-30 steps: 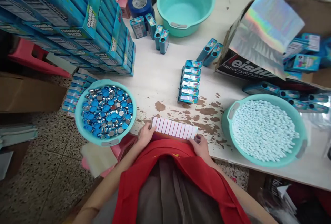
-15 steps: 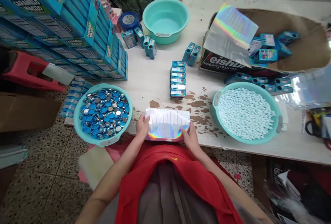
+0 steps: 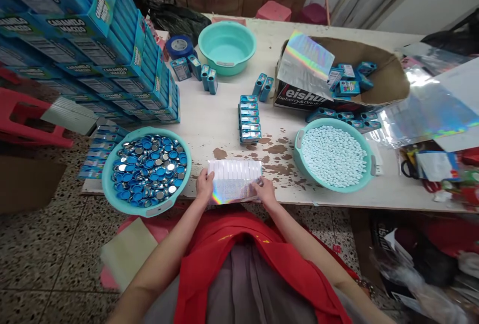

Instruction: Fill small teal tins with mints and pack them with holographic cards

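A shiny holographic sticker sheet [image 3: 234, 181], marked with a row of pale upright strips, spans the space between my hands at the table's front edge. My left hand [image 3: 204, 185] pinches its left edge, thumb on top. At the right edge, my right hand [image 3: 265, 191] is closed on the sheet, fingertips over its surface. Just beyond the sheet stands a row of small blue tins [image 3: 250, 120]. To the left is a turquoise basin [image 3: 107, 174] of blue and silver round lids [image 3: 151, 169]. A second turquoise basin [image 3: 298, 157], filled with small white candies [image 3: 333, 154], sits to the right.
Stacked blue candy boxes [image 3: 123, 64] rise at the left. Farther back are an empty turquoise basin [image 3: 229, 67], blue tape [image 3: 178, 47] and loose tins [image 3: 208, 79]. An open cardboard box [image 3: 389, 87] holds more tins, with another holographic sheet [image 3: 307, 62] over its edge.
The view has shifted, bringing more of the table's right side and the back into sight. Both hands still hold the sticker sheet; my right hand appears a little closer to my left.
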A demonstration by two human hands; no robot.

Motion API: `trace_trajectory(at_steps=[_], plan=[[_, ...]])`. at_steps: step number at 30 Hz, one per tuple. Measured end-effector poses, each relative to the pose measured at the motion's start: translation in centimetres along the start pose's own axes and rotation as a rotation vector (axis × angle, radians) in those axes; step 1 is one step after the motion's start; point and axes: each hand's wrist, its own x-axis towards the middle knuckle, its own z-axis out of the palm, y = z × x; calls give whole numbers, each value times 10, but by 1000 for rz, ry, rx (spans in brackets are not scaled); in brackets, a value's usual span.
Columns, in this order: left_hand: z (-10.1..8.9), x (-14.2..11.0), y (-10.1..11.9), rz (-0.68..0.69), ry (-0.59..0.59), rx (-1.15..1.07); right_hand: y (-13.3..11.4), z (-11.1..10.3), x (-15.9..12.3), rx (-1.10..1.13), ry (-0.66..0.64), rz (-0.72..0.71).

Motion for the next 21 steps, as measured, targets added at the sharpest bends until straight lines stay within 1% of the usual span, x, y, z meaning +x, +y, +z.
trace_trajectory(at_steps=[3,7,9,11,13,16,17,18,19,20,21], plan=[[1,-1,-4,-49,25,59,0,2,-1,17,27,-7],[0,-3,-9,-100,39,113,-2,-4,-7,42,99,-31],[-2,-2,-10,-114,42,134,-4,-9,-9,128,135,-22],[-3,0,-10,-120,41,157,-6,-13,-10,295,130,37],[-4,2,-9,-134,23,184,-10,-18,-11,447,62,98],[-7,1,-5,-161,-34,231,-16,-25,-14,530,-124,122],[-8,-2,-2,-148,-26,249,-18,-27,-15,550,-190,124],[-9,-6,1,-106,4,271,-20,-30,-17,568,-249,125],[-10,-11,5,-32,49,295,-22,-33,-18,584,-298,122],[-11,-18,11,71,89,321,-25,-36,-20,596,-333,117],[-11,-25,18,197,98,344,-28,-39,-23,605,-355,109]])
